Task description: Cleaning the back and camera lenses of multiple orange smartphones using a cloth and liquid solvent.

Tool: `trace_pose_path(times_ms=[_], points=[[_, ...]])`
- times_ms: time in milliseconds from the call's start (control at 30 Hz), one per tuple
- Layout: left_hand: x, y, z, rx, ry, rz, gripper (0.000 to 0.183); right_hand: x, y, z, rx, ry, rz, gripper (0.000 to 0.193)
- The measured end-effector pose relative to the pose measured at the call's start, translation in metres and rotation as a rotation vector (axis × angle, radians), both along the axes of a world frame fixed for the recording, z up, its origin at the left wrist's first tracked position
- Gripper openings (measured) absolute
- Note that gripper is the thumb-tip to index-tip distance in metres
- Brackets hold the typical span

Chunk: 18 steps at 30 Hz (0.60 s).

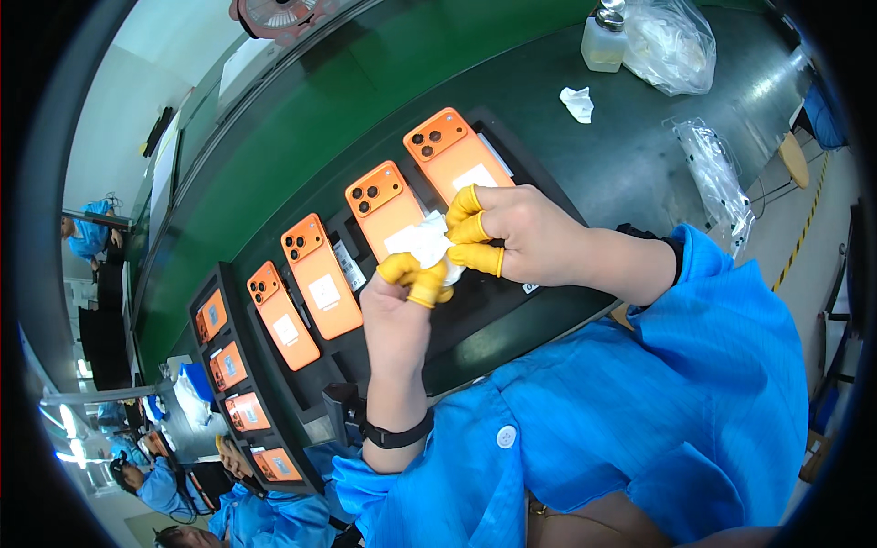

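Observation:
My left hand (402,301) and my right hand (521,236) meet over a black tray (457,320), yellow finger cots on several fingertips. Between them is a crumpled white wipe (422,239), pinched by the fingers of both. Just beyond the wipe lies an orange phone (382,196), back up, its lower part hidden by wipe and fingers. Nearest my right fingers, another orange phone (448,151) shows its camera block and a white label. Left of my left hand, two more orange phones (322,283) rest back up in the tray, each with a white label.
A second black tray (239,374) with several orange phones stands at the left, beside co-workers in blue. On the dark green bench at the far right are a pump bottle (604,44), a clear plastic bag (671,46), a torn white scrap (577,104) and clear packaging (714,178).

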<state>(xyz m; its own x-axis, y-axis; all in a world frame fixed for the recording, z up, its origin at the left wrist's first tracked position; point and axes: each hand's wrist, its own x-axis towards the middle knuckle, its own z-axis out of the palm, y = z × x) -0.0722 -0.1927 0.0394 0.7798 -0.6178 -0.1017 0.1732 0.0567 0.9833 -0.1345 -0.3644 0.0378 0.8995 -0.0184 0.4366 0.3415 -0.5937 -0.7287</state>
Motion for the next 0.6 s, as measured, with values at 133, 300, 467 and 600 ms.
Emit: trace_pose_path(times_ms=[133, 300, 467, 600], points=[[0.002, 0.014, -0.008, -0.294, 0.035, -0.067, 0.018, 0.008, 0.0, -0.001, 0.542, 0.053, 0.051, 0.01], [-0.009, 0.009, -0.002, -0.444, 0.054, 0.103, 0.023, 0.007, 0.004, 0.001, 0.915, 0.392, 0.128, 0.009], [-0.011, 0.014, 0.008, -0.497, -0.007, 0.115, 0.025, 0.006, -0.006, -0.002, 0.904, 0.306, -0.048, 0.015], [-0.012, 0.012, 0.01, -0.487, 0.099, 0.132, 0.017, -0.005, -0.002, 0.014, 0.342, -0.186, -0.133, 0.024]])
